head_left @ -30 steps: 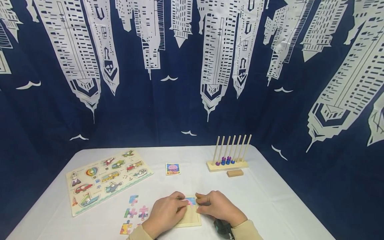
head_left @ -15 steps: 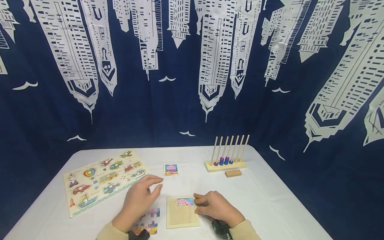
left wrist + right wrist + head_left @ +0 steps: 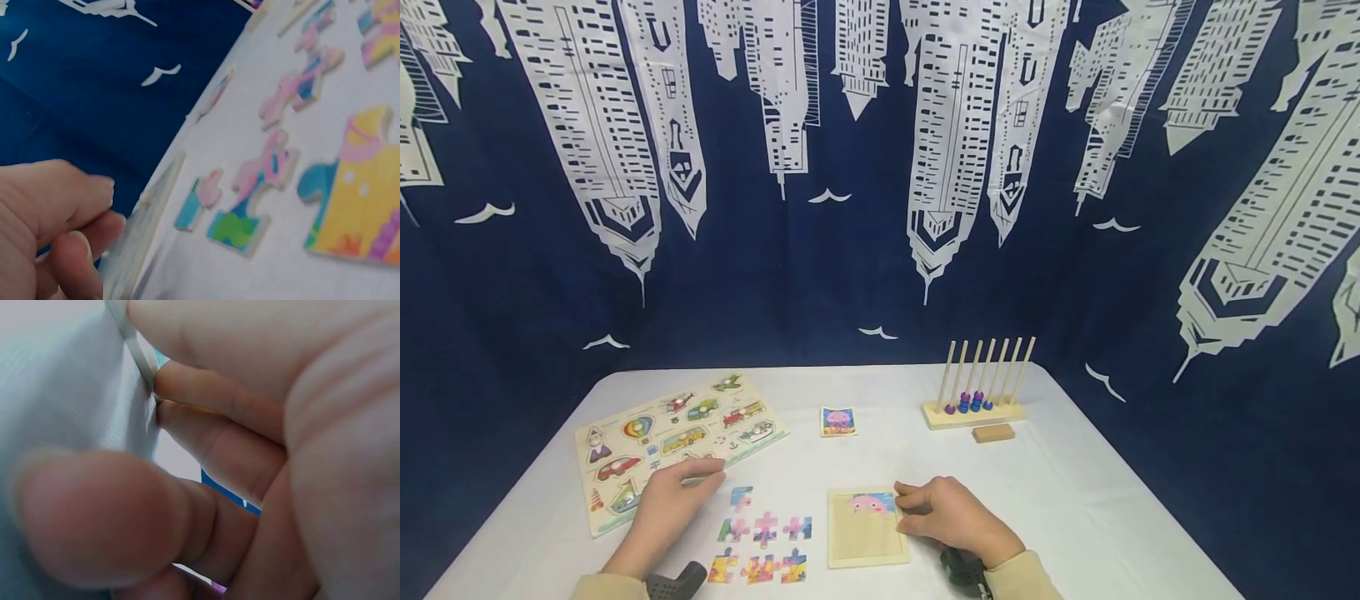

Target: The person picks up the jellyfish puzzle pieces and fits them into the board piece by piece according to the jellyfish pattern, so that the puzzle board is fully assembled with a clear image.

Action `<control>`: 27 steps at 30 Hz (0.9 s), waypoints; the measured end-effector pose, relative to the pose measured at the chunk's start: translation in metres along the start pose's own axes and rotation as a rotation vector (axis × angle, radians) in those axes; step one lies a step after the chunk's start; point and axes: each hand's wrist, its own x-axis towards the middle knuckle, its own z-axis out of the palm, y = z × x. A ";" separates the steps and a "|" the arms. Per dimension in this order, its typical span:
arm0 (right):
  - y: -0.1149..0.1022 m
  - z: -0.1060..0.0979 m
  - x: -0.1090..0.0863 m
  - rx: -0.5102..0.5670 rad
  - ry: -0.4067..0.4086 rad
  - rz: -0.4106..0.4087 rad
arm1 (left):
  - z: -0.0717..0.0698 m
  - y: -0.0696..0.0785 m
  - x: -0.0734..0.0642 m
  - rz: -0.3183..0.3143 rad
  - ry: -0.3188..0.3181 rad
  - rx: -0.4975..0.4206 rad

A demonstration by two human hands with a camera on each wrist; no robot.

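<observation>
My left hand (image 3: pixel 672 504) hovers over the lower edge of the wooden peg puzzle board (image 3: pixel 706 392), fingers loosely bent and nothing between them. To its right lie several loose jigsaw pieces (image 3: pixel 765 528) in rows; the left wrist view shows a yellow piece (image 3: pixel 365 190) closest. My right hand (image 3: pixel 951 521) holds the right edge of a square wooden puzzle tray (image 3: pixel 867 546), thumb and fingertips against its rim. Pink and blue jigsaw pieces (image 3: pixel 872 503) sit in the tray's upper right corner. In the right wrist view, the fingers (image 3: pixel 206 434) meet the tray's edge (image 3: pixel 139 353).
A small picture card (image 3: pixel 837 422) lies behind the tray. At the back right stands a wooden bead rack (image 3: pixel 973 414) with upright rods and blue and purple beads. A small wooden block (image 3: pixel 993 433) lies before it. A dark blue curtain (image 3: pixel 820 283) hangs behind the white table (image 3: pixel 1075 500).
My left hand has let go of the jigsaw piece in the tray and moved left, past the loose pieces, to the peg board. My right hand stays at the tray's edge.
</observation>
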 end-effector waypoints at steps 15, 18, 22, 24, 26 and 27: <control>0.001 0.002 -0.003 0.030 0.011 0.002 | 0.012 -0.009 0.000 0.109 -0.063 0.145; 0.000 0.002 -0.003 0.027 0.011 0.002 | 0.014 -0.008 -0.001 0.120 -0.060 0.162; 0.000 0.002 -0.002 0.014 0.010 -0.002 | 0.014 -0.008 -0.002 0.149 -0.043 0.187; 0.000 0.002 -0.002 0.011 0.008 -0.004 | 0.015 -0.008 -0.003 0.163 -0.037 0.193; 0.000 0.002 -0.001 0.007 0.007 -0.006 | 0.015 -0.009 -0.004 0.170 -0.033 0.194; 0.001 0.002 0.000 0.012 0.006 -0.004 | 0.015 -0.009 -0.004 0.173 -0.033 0.194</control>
